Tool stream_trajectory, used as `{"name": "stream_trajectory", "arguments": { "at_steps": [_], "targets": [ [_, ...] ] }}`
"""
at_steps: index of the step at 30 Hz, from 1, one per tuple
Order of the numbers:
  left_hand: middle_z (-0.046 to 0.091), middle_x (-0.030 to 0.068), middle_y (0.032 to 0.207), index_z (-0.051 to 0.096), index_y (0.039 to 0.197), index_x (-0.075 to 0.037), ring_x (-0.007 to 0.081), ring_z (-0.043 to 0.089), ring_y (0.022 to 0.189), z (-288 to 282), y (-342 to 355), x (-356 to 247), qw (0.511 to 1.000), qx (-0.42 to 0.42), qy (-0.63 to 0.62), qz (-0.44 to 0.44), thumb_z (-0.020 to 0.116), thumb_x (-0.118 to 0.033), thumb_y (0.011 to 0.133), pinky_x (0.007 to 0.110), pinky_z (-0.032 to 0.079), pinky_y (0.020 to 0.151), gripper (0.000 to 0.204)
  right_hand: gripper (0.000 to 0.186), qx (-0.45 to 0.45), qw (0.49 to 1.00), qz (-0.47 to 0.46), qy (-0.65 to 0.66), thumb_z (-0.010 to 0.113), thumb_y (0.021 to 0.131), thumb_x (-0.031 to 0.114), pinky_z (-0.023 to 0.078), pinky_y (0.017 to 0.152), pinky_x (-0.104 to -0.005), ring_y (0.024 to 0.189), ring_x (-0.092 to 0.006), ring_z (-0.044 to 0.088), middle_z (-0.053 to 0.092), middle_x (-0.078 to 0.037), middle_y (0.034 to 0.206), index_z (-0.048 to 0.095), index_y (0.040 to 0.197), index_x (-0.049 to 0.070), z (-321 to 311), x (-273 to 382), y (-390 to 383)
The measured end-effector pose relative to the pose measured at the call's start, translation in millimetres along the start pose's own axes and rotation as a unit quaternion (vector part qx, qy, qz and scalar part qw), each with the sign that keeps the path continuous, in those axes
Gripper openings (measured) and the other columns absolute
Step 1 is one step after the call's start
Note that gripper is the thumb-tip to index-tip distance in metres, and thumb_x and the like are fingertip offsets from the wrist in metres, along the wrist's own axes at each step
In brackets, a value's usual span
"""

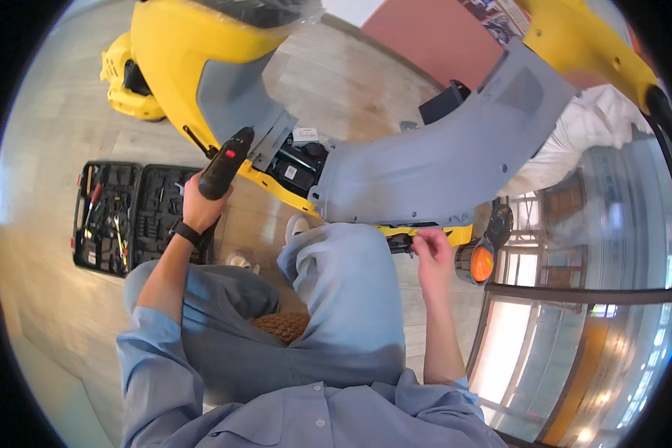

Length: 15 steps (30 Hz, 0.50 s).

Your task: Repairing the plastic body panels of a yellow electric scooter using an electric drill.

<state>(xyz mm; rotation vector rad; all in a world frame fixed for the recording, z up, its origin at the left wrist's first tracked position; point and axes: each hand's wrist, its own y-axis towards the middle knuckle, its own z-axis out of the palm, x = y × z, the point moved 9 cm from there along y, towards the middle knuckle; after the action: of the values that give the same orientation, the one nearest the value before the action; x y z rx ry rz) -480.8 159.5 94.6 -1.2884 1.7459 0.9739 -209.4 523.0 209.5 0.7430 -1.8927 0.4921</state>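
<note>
In my left hand (197, 204) is a black cordless drill (224, 166) with a red switch, its nose tilted up toward the front of a yellow and grey scooter. My fingers wrap round its grip. At the scooter's near side, my right hand (434, 252) has thumb and forefinger pinched together, beside a black folded part (400, 243) under the yellow side trim (459, 236). Whatever lies between those fingertips is too small to tell. The grey floorboard (411, 179) stretches beyond that hand. Left of it, an uncovered compartment (295, 168) shows black components inside.
An opened black tool case (137, 216) lies on the floor at left. A yellow shell piece (131, 82) sits farther back. An orange light (482, 263) sticks out near my right hand. White cloth (579, 142) and a glass door (575, 299) are at right; a woven seat (282, 326) is under me.
</note>
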Motion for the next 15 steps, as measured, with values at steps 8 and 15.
{"name": "stream_trajectory", "arguments": {
  "at_steps": [8,15],
  "targets": [
    [0.066,0.0112,0.076,0.062,0.085,0.002,0.0190,0.061,0.067,15,1,37,0.983,0.011,-0.154,-0.095,0.075,-0.016,0.068,0.033,0.049,0.066,0.028,0.033,0.216,0.686,-0.461,-0.519,0.051,0.079,0.019,0.040,0.095,-0.0394,0.113,-0.0264,0.051,0.055,-0.012,0.119,0.058,0.110,0.009,137,-19,19],
    [0.066,0.0170,0.076,0.063,0.093,0.000,0.0317,0.065,0.072,3,0,18,0.998,0.017,-0.039,-0.044,0.074,-0.017,0.066,0.035,0.050,0.069,0.034,0.046,0.337,0.502,-0.361,-0.711,0.038,0.092,0.026,0.020,0.108,-0.0570,0.133,-0.0368,0.033,0.040,-0.022,0.140,0.043,0.135,0.007,195,-125,70]
  ]
}}
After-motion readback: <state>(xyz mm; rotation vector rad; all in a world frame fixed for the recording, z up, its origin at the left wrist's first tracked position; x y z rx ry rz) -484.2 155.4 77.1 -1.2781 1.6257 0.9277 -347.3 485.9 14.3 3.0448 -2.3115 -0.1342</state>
